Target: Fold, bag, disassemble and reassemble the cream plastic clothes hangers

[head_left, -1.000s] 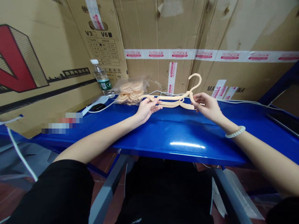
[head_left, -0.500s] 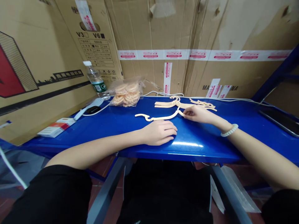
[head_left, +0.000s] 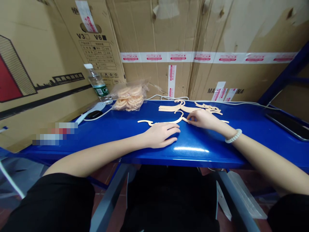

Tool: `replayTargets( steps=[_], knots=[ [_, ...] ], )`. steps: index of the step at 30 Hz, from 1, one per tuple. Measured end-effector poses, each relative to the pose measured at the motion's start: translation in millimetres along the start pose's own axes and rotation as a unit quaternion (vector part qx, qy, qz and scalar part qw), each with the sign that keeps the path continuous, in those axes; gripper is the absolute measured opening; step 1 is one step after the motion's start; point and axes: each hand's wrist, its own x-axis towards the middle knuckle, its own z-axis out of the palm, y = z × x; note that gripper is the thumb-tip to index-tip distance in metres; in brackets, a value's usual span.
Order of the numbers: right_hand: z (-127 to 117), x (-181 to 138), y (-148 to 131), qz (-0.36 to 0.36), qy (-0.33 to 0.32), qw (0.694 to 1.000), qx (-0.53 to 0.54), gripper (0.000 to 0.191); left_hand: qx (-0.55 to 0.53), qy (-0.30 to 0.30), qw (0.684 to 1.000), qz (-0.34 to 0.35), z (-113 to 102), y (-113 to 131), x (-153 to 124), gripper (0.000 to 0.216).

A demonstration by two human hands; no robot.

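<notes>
A pale peach plastic hanger (head_left: 158, 122) lies flat on the blue metal table (head_left: 193, 141). My right hand (head_left: 204, 118) pinches this hanger near its hook at the middle. My left hand (head_left: 162, 134) rests palm down on the table just in front of the hanger's left arm, fingers loosely curled, holding nothing. Behind them lies a small pile of the same hangers (head_left: 190, 108). A white bead bracelet (head_left: 233, 136) circles my right wrist.
A clear bag of round peach pieces (head_left: 130, 95) sits at the back left beside a water bottle (head_left: 97, 84). A white cable and black device (head_left: 94, 113) lie left of it. Cardboard boxes (head_left: 183, 42) wall the back. A dark flat object (head_left: 288, 124) lies at right.
A second ago both hands held a hanger up in the air. It has come down flat on the table; my left hand let go and rests in front of it, my right stays at its hook.
</notes>
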Motion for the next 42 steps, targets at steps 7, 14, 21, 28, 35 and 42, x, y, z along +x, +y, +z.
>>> replayTargets(
  steps=[7, 14, 21, 28, 35, 42],
  knots=[
    [4, 5, 12, 0.051, -0.002, 0.999, 0.008, 0.013, -0.027, -0.042, 0.997, -0.063, -3, -4, 1, 0.037],
    [5, 8, 16, 0.05, 0.002, 0.999, 0.021, 0.014, -0.068, -0.01, 0.995, -0.066, -3, -17, 4, 0.032],
    [-43, -8, 60, 0.087, 0.088, 0.991, 0.057, 0.025, -0.207, 0.08, 0.944, -0.243, -23, -98, -7, 0.027],
    [-65, -30, 129, 0.154, -0.082, 0.982, 0.065, 0.029, -0.221, -0.112, 0.916, -0.315, -52, -138, -28, 0.038],
    [-57, -37, 144, 0.232, -0.246, 0.936, 0.101, 0.04, -0.233, -0.201, 0.908, -0.286, -63, -140, -33, 0.038],
    [-49, -35, 136, 0.246, -0.281, 0.923, 0.095, 0.022, -0.246, -0.19, 0.908, -0.281, -61, -139, -32, 0.035]
  ],
)
